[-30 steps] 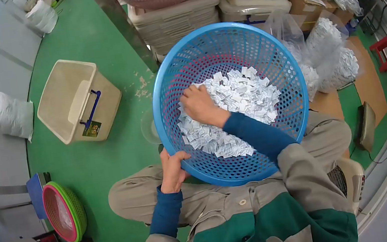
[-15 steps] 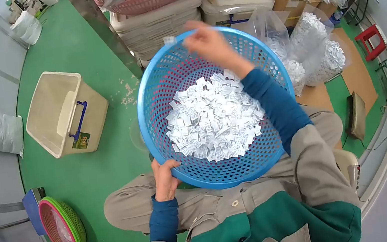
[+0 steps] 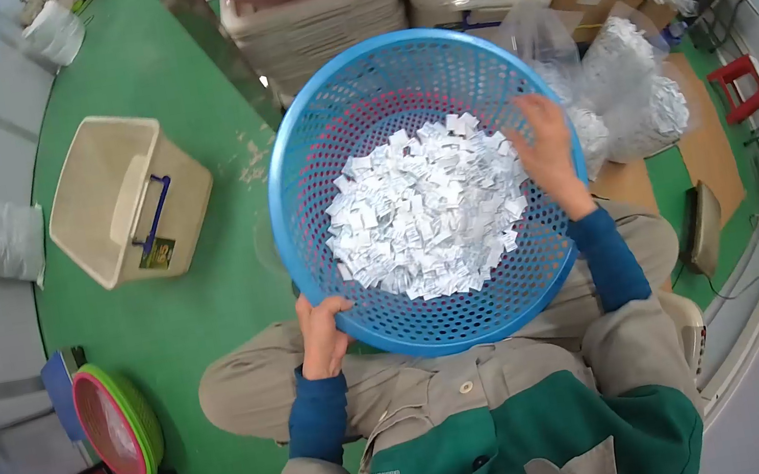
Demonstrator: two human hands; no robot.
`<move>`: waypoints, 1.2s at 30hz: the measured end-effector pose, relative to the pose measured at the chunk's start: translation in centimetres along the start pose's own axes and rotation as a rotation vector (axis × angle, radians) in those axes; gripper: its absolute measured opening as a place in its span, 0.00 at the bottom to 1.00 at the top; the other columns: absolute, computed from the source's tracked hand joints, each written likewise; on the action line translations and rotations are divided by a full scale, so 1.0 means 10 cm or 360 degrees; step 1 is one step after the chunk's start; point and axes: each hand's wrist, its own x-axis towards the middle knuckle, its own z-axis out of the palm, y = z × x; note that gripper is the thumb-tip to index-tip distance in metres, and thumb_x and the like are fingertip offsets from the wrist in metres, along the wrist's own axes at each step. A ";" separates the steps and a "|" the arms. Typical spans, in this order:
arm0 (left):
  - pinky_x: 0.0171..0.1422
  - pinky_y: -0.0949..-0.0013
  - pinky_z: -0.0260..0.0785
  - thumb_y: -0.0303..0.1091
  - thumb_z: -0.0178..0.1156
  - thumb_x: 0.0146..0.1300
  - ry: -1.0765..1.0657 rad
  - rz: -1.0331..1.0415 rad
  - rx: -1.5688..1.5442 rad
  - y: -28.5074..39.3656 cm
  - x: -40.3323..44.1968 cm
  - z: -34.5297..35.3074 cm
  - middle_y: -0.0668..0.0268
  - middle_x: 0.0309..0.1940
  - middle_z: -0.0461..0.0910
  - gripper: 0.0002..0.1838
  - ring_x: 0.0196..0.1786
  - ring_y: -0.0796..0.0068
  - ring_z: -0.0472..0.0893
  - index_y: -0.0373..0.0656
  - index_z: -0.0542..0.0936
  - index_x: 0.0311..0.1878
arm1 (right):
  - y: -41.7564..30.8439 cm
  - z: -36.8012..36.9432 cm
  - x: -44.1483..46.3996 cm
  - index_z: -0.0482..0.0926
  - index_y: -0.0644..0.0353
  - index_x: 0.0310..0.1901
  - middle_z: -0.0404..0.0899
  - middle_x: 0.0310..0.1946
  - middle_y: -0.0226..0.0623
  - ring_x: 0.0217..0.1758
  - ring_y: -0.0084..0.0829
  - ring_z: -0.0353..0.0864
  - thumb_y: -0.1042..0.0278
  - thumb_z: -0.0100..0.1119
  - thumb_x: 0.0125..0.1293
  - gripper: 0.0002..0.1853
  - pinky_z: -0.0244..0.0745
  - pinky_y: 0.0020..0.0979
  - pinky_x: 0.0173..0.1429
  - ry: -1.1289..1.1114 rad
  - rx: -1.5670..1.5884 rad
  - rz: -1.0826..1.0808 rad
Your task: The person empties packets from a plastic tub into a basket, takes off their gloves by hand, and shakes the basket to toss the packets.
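A big blue perforated basket (image 3: 440, 335) rests on my crossed legs, with a heap of small white packets (image 3: 426, 215) on its bottom. The left side of the rim is in the grip of my left hand (image 3: 320, 334), thumb over the edge. My right hand (image 3: 545, 151) is inside the basket at the right, beside the heap, its fingers apart and nothing visible in them.
An empty cream bin (image 3: 175, 200) with a blue handle stands on the green floor at left. Stacked cream tubs (image 3: 322, 33) are beyond the basket. Clear bags of white packets (image 3: 624, 89) stand at right, near a red stool (image 3: 741, 88). Pink and green baskets (image 3: 136, 424) lean at lower left.
My right hand went from the heap up over the far rim, then down to the basket's right side. A small packet seen near the far rim is no longer there. My left hand kept its grip.
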 end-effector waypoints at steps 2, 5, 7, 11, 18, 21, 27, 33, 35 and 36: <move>0.36 0.65 0.75 0.14 0.53 0.43 0.0014 -0.0030 0.0004 0.01 0.01 0.00 0.59 0.34 0.78 0.21 0.33 0.66 0.80 0.31 0.74 0.45 | 0.05 -0.27 0.00 0.77 0.59 0.56 0.74 0.53 0.47 0.53 0.46 0.74 0.60 0.64 0.62 0.22 0.70 0.42 0.55 0.0161 -0.0330 0.0014; 0.40 0.68 0.74 0.14 0.53 0.41 -0.0030 -0.0021 0.0036 -0.01 0.09 -0.04 0.61 0.36 0.79 0.22 0.36 0.68 0.80 0.31 0.75 0.45 | 0.76 -0.24 -0.25 0.78 0.60 0.53 0.77 0.46 0.40 0.46 0.34 0.77 0.54 0.61 0.67 0.20 0.72 0.34 0.49 -0.0163 0.0102 0.0756; 0.40 0.68 0.74 0.14 0.54 0.41 -0.0030 -0.0017 0.0064 0.07 0.11 0.00 0.61 0.38 0.80 0.23 0.37 0.69 0.80 0.31 0.75 0.47 | 0.81 -0.36 -0.25 0.78 0.60 0.51 0.77 0.39 0.32 0.41 0.25 0.75 0.52 0.59 0.69 0.20 0.71 0.28 0.44 -0.0356 0.0950 0.1280; 0.43 0.68 0.74 0.15 0.57 0.45 -0.0161 0.0142 0.0205 0.32 0.19 0.07 0.60 0.42 0.80 0.25 0.39 0.70 0.80 0.31 0.75 0.51 | 0.82 -0.47 -0.28 0.79 0.58 0.42 0.74 0.31 0.21 0.33 0.13 0.70 0.54 0.56 0.73 0.15 0.65 0.20 0.37 -0.0110 0.1419 0.1456; 0.47 0.68 0.73 0.19 0.60 0.52 -0.0232 0.0810 0.0143 1.09 -0.28 0.47 0.61 0.41 0.79 0.23 0.41 0.71 0.80 0.35 0.74 0.54 | 0.31 -0.80 -0.33 0.78 0.58 0.46 0.74 0.31 0.23 0.28 0.17 0.68 0.53 0.52 0.74 0.16 0.65 0.22 0.30 0.0519 0.1544 0.1349; 0.47 0.65 0.76 0.18 0.59 0.49 -0.0098 0.0409 0.0267 0.66 0.59 0.11 0.59 0.42 0.79 0.26 0.42 0.67 0.81 0.34 0.72 0.56 | 0.72 0.23 -0.75 0.79 0.61 0.42 0.77 0.31 0.26 0.28 0.18 0.70 0.57 0.52 0.74 0.14 0.67 0.25 0.33 0.0464 0.1246 0.1287; 0.38 0.66 0.76 0.16 0.55 0.47 -0.0221 -0.0128 0.0287 0.40 1.08 -0.21 0.57 0.39 0.79 0.21 0.36 0.65 0.80 0.30 0.75 0.49 | 0.69 0.25 -0.75 0.81 0.66 0.42 0.82 0.39 0.36 0.35 0.25 0.79 0.58 0.56 0.72 0.16 0.75 0.28 0.41 -0.0105 0.1511 0.1931; 0.47 0.66 0.76 0.15 0.54 0.46 -0.0298 0.0400 0.0308 1.04 0.05 0.20 0.57 0.42 0.79 0.24 0.43 0.63 0.80 0.31 0.75 0.52 | 0.14 -0.60 -0.67 0.79 0.64 0.41 0.80 0.32 0.30 0.30 0.19 0.77 0.60 0.51 0.74 0.14 0.73 0.25 0.30 0.0401 0.1855 0.1750; 0.46 0.65 0.74 0.15 0.55 0.46 -0.0315 0.0622 0.0141 1.17 -0.01 0.35 0.58 0.41 0.79 0.25 0.42 0.65 0.79 0.32 0.75 0.52 | -0.14 -0.73 -0.53 0.77 0.63 0.47 0.81 0.36 0.33 0.32 0.22 0.79 0.59 0.51 0.75 0.14 0.74 0.26 0.30 0.0544 0.1882 0.1591; 0.45 0.66 0.74 0.16 0.56 0.45 -0.0296 0.0688 0.0096 1.17 0.09 0.37 0.59 0.41 0.79 0.26 0.41 0.66 0.79 0.32 0.75 0.53 | -0.21 -0.76 -0.50 0.77 0.62 0.50 0.81 0.38 0.34 0.33 0.24 0.81 0.58 0.51 0.75 0.15 0.74 0.26 0.29 0.0615 0.1894 0.1516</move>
